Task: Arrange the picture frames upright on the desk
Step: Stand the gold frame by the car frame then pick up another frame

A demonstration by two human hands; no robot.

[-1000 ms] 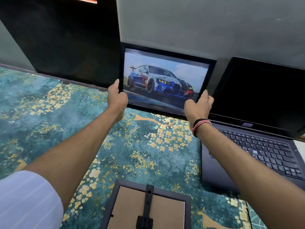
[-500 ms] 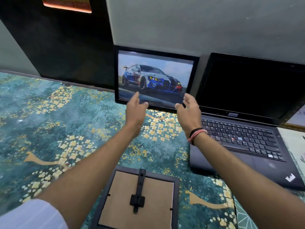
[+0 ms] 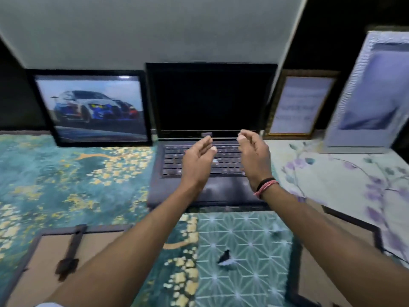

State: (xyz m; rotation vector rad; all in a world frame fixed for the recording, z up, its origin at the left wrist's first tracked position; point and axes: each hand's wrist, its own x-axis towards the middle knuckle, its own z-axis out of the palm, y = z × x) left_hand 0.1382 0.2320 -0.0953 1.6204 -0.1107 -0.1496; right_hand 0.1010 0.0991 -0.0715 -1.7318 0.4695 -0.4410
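Note:
A black frame with a racing-car picture point(image 3: 93, 107) stands upright against the wall at the back left. A gold-edged frame point(image 3: 297, 105) and a tall white frame point(image 3: 374, 91) stand upright at the back right. One frame point(image 3: 44, 258) lies face down at the front left, its cardboard back and black stand showing. Another face-down frame point(image 3: 345, 235) lies at the front right, partly under my right arm. My left hand point(image 3: 198, 161) and my right hand point(image 3: 254, 156) hover empty over the laptop keyboard, fingers apart, palms facing each other.
An open dark laptop point(image 3: 212, 120) sits mid-desk between the upright frames. The desk carries a teal and gold floral mat point(image 3: 66, 173), a green geometric mat point(image 3: 243, 262) and a pale floral mat point(image 3: 343, 173). A grey wall stands behind.
Both hands have let go of the car frame, which now stands against the wall. The hands have pulled back and shifted right over the laptop, and my view has swung right.

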